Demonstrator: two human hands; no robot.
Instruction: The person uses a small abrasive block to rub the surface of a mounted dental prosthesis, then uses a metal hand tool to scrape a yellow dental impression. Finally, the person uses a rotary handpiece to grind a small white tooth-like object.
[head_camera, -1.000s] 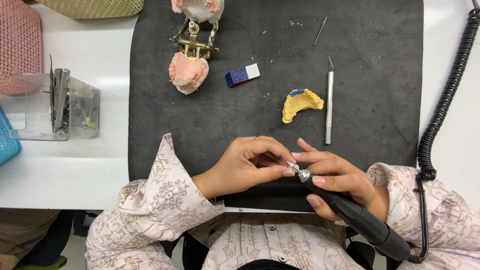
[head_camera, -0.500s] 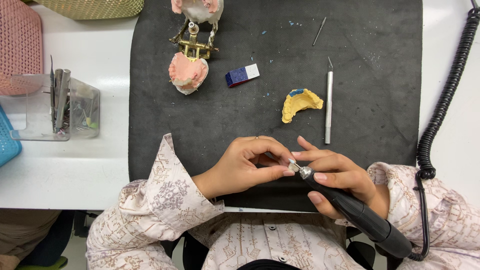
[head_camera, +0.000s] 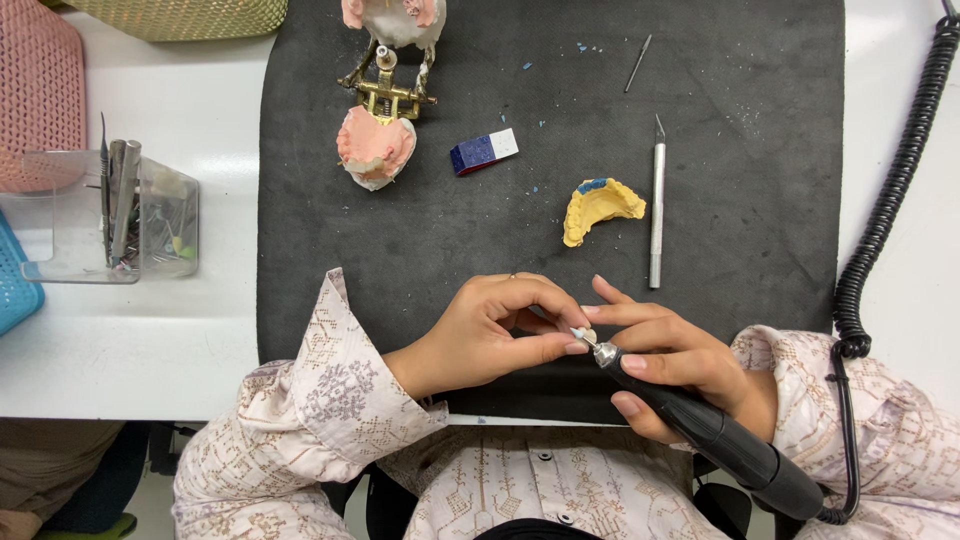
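Left hand (head_camera: 490, 335): fingers pinched on a small pale piece (head_camera: 588, 336), thumb underneath, right at the near edge of the black mat (head_camera: 740, 160).
Right hand (head_camera: 680, 365): fingers wrapped round the black rotary handpiece (head_camera: 720, 435), index finger stretched along the top.
Handpiece tip: the bur touches the small pale piece between the two hands.
Cord: a black coiled cord (head_camera: 890, 200) runs up the right side of the white worktop (head_camera: 150, 340), just off the mat's right edge.
Mat centre: a yellow dental cast (head_camera: 600, 205) with a blue patch lies just beside a slim metal knife (head_camera: 657, 205), both well apart from the hands.
Mat far edge: a brass articulator with pink casts (head_camera: 385, 100) sits top left, a blue and white block (head_camera: 484, 151) near it, a thin pin (head_camera: 638, 63) further right.
Open room: a bare band of mat lies between the hands and the cast.
Left of mat: a clear tool holder (head_camera: 150, 220) stands on the worktop, a blue basket (head_camera: 15, 290) at the left frame edge, a pink basket (head_camera: 40, 80) behind it.
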